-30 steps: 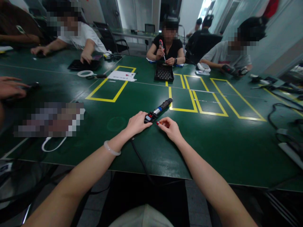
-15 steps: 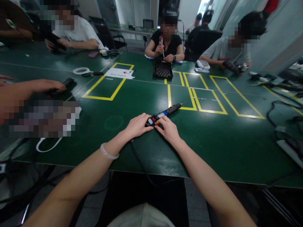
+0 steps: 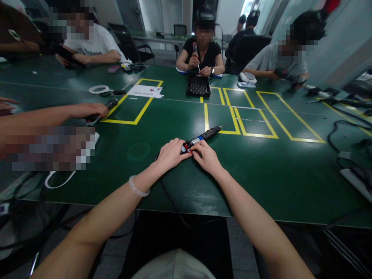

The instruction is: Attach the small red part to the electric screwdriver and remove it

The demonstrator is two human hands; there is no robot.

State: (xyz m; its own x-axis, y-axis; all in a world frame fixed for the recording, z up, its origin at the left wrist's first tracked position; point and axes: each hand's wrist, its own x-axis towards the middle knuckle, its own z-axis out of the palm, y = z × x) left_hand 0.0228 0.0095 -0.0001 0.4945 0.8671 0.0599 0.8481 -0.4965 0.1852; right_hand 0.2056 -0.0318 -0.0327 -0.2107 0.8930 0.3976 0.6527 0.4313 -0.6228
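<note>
An electric screwdriver (image 3: 209, 134), black with a blue and silver section, lies slantwise on the green table, its thin bit pointing away to the right. Its near part shows red and pale inner parts, as though part of the housing is off. My left hand (image 3: 172, 152) is closed around the rear end and covers much of it. My right hand (image 3: 207, 155) pinches the body at its middle, the thumb low near a small orange-red part. Both hands nearly meet there. A black cable (image 3: 171, 195) runs from below my left wrist over the table edge.
Yellow tape outlines (image 3: 255, 136) mark the table ahead. A co-worker's hand (image 3: 94, 110) holds a dark tool at the left. Beyond lie a paper sheet (image 3: 145, 91), a white tape ring (image 3: 98, 90) and a black tray (image 3: 198, 86). Cables (image 3: 337, 149) lie at the right.
My left hand has shifted slightly to the right along the screwdriver, covering more of its rear. The co-worker's hand at the left has moved right with its tool.
</note>
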